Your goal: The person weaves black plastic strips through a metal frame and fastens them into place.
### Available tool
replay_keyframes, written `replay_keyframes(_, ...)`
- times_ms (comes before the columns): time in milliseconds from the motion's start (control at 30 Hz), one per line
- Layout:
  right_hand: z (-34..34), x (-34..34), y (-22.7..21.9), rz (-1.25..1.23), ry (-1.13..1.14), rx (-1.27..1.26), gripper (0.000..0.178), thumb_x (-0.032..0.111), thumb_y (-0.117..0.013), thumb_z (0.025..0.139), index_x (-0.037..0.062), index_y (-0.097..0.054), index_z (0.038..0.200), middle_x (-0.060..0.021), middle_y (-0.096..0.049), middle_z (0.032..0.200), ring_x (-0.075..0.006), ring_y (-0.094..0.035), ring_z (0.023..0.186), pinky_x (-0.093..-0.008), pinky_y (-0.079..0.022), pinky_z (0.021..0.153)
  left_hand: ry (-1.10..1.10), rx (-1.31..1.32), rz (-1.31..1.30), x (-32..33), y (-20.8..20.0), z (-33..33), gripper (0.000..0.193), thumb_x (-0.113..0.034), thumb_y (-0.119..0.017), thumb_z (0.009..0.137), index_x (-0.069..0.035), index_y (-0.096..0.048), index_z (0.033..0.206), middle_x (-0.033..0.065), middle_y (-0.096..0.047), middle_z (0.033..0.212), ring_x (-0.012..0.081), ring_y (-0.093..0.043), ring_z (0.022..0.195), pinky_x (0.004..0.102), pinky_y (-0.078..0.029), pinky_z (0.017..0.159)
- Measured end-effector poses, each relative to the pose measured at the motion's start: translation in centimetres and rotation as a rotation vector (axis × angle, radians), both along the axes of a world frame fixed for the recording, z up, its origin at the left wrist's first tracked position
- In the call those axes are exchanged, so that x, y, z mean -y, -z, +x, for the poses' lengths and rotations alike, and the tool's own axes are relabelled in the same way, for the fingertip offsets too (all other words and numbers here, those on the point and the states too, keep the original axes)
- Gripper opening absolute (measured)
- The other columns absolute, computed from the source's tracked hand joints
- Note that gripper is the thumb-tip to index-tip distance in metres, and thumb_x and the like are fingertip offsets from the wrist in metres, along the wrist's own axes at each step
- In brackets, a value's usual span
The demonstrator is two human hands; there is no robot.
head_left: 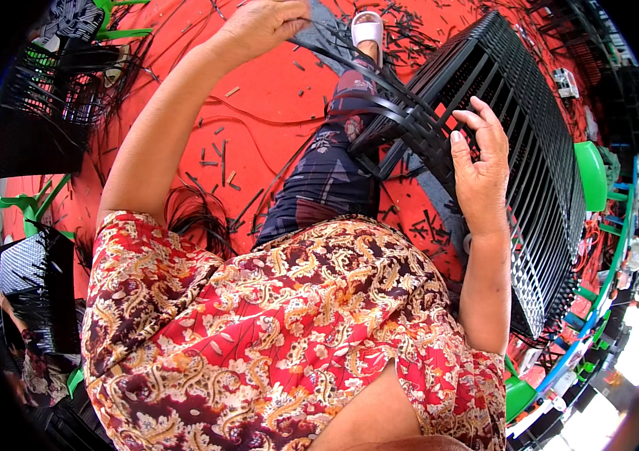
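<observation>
A large black woven frame (537, 128) of flat plastic strips stands tilted to the right of my legs. Several loose black strips (391, 105) fan out from its near woven edge toward the upper left. My left hand (263, 28) is raised at the top, fingers curled closed at the end of one long black strip; the exact grip is partly hidden. Over the near side of the frame, my right hand (483, 177) has its thumb and fingers apart, next to the woven band (428, 143), with nothing visible between them.
Black strip scraps (222, 161) litter the red floor (259, 105). Other black woven pieces (37, 113) stand at the left by a green chair (34, 203). On the right are a green seat (592, 177) and a cluttered row of items. A person's arm (13, 312) shows at lower left.
</observation>
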State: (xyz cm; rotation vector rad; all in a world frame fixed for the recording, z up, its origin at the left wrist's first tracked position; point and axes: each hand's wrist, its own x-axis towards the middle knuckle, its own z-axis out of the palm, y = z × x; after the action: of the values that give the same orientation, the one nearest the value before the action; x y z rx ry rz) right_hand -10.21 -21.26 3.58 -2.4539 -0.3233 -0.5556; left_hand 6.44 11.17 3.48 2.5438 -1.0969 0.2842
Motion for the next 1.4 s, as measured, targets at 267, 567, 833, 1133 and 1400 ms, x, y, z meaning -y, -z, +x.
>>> replay_keyframes(267, -0.1, 0.3, 0.2, 0.025, 0.021, -0.048, 0.020, 0.011, -0.059, 0.082, 0.0072, -0.060, 0.102, -0.0120, -0.049, 0.124, -0.0283, -0.045, 0.115, -0.0376, -0.034, 0.098, -0.291, 0.578, 0.064, -4.6, 0.1, 2.1, 0.013, -0.014, -0.059, 0.075, -0.008, -0.061, 0.086, 0.0087, -0.060, 0.092, 0.0279, -0.057, 0.088, 0.0369, -0.047, 0.076)
replay_keyframes(567, 0.2, 0.2, 0.0, 0.219, -0.005, -0.049, 0.015, 0.010, -0.057, 0.086, 0.0045, -0.061, 0.099, -0.0116, -0.053, 0.120, -0.0247, -0.050, 0.110, -0.0333, -0.038, 0.093, -0.255, -0.757, -1.215, 0.2, -6.6, 1.0, 0.027, -0.030, -0.050, 0.090, -0.006, -0.058, 0.079, 0.0067, -0.059, 0.068, 0.0169, -0.055, 0.049, 0.0293, -0.046, 0.046)
replay_keyframes(833, -0.1, 0.6, -0.3, 0.400, 0.024, -0.103, 0.014, 0.009, -0.054, 0.089, 0.0008, -0.061, 0.097, -0.0108, -0.054, 0.118, -0.0187, -0.051, 0.108, -0.0290, -0.039, 0.091, 0.338, -0.944, -1.110, 11.5, -7.4, -2.7, 0.050, -0.047, -0.038, 0.093, -0.003, -0.059, 0.083, 0.0061, -0.060, 0.069, 0.0125, -0.056, 0.052, 0.0239, -0.046, 0.047)
replay_keyframes(1133, 0.0, 0.0, -0.3, 0.410, 0.011, -0.109, 0.012, 0.008, -0.055, 0.088, 0.0024, -0.062, 0.096, -0.0105, -0.055, 0.118, -0.0192, -0.052, 0.108, -0.0294, -0.039, 0.092, 0.311, -0.960, -0.880, 11.1, -7.0, -5.6, 0.056, -0.053, -0.036, 0.092, -0.003, -0.060, 0.082, 0.0030, -0.056, 0.065, 0.0081, -0.051, 0.050, 0.0198, -0.040, 0.045)
replay_keyframes(1400, -0.3, 0.1, -0.4, 0.400, 0.034, -0.119, 0.012, 0.006, -0.055, 0.087, 0.0031, -0.062, 0.097, -0.0091, -0.055, 0.117, -0.0194, -0.052, 0.108, -0.0295, -0.040, 0.090, 0.399, -0.908, -0.795, 11.8, -4.4, -5.0, 0.035, -0.036, -0.046, 0.093, -0.006, -0.061, 0.085, -0.0011, -0.056, 0.068, 0.0054, -0.050, 0.052, 0.0198, -0.040, 0.047)
